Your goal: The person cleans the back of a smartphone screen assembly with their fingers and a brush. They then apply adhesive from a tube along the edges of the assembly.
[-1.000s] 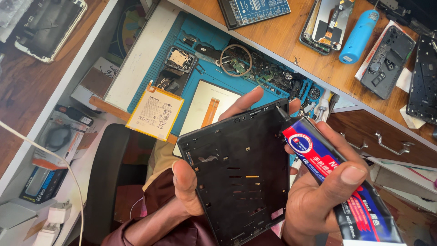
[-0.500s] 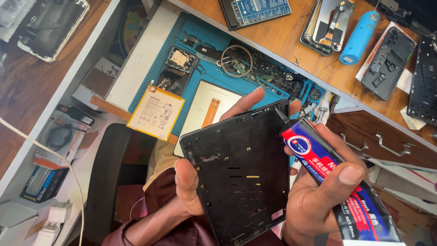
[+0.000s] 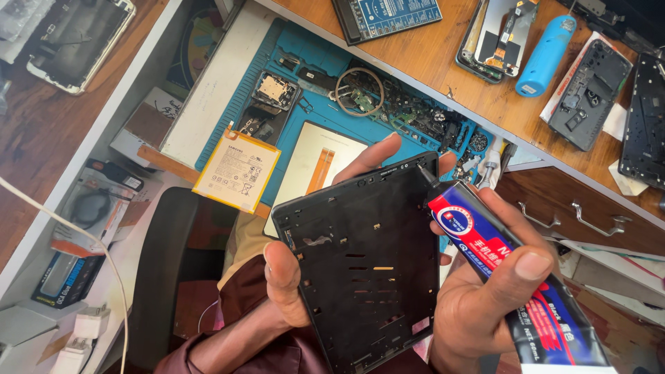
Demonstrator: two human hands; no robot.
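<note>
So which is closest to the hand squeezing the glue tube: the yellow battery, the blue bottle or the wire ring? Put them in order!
From the right hand:
1. Wire ring, up-left on the blue mat.
2. Blue bottle, top right on the wooden desk.
3. Yellow battery, far left, at the mat's edge.

The black tablet frame [image 3: 367, 266] filled the space between the left hand [image 3: 287, 284] and right hand [image 3: 485, 291], leaving no gap there. Beyond it, the blue mat [image 3: 325, 118] was crowded with small parts, with the yellow battery [image 3: 237, 171] at its near edge. Only the white strip [image 3: 215, 83] beside the mat offered bare room.
</note>
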